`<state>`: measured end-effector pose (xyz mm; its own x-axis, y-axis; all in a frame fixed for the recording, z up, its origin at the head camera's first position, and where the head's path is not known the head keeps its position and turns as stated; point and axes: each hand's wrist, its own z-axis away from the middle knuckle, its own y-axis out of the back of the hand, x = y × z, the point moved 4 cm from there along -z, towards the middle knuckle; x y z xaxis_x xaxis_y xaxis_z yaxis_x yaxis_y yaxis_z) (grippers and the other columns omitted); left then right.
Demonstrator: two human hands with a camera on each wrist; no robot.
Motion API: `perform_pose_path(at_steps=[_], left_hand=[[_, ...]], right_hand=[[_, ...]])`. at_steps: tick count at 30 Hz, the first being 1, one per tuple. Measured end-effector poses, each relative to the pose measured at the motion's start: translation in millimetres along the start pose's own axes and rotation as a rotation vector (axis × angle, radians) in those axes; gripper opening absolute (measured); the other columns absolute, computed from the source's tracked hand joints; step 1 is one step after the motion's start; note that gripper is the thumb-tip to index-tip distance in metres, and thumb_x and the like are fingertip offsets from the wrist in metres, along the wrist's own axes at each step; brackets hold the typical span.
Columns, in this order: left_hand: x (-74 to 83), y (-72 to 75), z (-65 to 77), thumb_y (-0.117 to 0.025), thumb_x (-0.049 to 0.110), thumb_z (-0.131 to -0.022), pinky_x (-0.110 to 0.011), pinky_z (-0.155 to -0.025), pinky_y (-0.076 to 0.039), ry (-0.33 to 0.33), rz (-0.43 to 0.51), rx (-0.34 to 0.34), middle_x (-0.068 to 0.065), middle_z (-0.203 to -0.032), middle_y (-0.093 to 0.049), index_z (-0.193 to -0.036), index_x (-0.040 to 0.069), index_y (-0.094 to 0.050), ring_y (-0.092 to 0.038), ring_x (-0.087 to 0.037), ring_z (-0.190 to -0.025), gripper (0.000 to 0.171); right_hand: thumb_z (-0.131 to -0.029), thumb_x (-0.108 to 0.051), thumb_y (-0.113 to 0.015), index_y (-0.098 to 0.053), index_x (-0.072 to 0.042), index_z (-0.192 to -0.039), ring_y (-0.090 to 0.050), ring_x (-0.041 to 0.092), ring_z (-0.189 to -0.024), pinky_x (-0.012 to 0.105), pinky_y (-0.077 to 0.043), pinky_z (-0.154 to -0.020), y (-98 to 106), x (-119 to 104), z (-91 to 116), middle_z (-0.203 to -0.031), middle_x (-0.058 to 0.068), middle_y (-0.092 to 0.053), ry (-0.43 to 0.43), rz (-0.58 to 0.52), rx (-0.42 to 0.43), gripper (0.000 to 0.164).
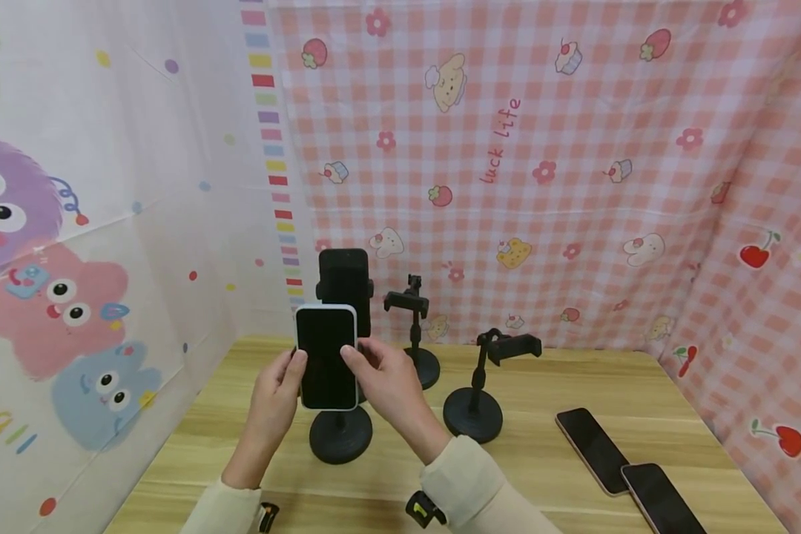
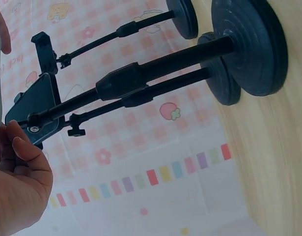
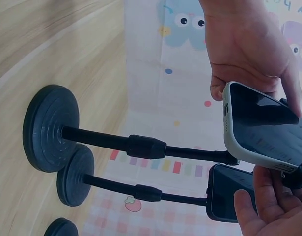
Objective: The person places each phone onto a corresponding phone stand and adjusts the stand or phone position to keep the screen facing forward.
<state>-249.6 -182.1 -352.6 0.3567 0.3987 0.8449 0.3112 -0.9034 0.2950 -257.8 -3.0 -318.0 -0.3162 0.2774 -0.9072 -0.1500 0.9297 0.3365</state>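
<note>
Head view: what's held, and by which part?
White-cased phone, upright, held by its long edges: left hand on the left edge, right hand on the right.

"luck life" on checked pink backdrop

Nearest stand sits on the table; two more stands right of it, two phones far right
</note>
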Motion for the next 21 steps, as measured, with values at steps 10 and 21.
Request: perform_pose_path(at_steps=[10, 21], left_hand=[[-9.0, 0.0, 11.5, -0.045, 0.02, -0.102, -0.026, -0.052, -0.04, -0.013, -0.033, 0.051, -0.008, -0.07, -0.051, -0.083, -0.001, -0.058, -0.045, -0.014, -0.058, 0.031], [-32.7, -0.3, 27.6, -0.048, 0.017, -0.101, -0.025, -0.057, -0.043, 0.061, -0.076, 0.04, -0.009, -0.073, -0.058, -0.085, 0.0, -0.06, -0.052, -0.013, -0.066, 0.026]], right_hand=[[-0.093, -0.045, -0.056, -0.059, -0.011, -0.13, -0.059, 0.021, -0.108, 0.049, -0.049, -0.094, 8.1, 5.3, 5.0, -0.123, 0.01, -0.066, 0.015, 0.016, -0.01, 0.051], [-0.091, -0.046, -0.058, -0.062, -0.01, -0.126, -0.06, 0.022, -0.108, 0.051, -0.049, -0.093, 21.0, 30.7, 16.9, -0.118, 0.011, -0.068, -0.026, 0.003, -0.034, 0.05]])
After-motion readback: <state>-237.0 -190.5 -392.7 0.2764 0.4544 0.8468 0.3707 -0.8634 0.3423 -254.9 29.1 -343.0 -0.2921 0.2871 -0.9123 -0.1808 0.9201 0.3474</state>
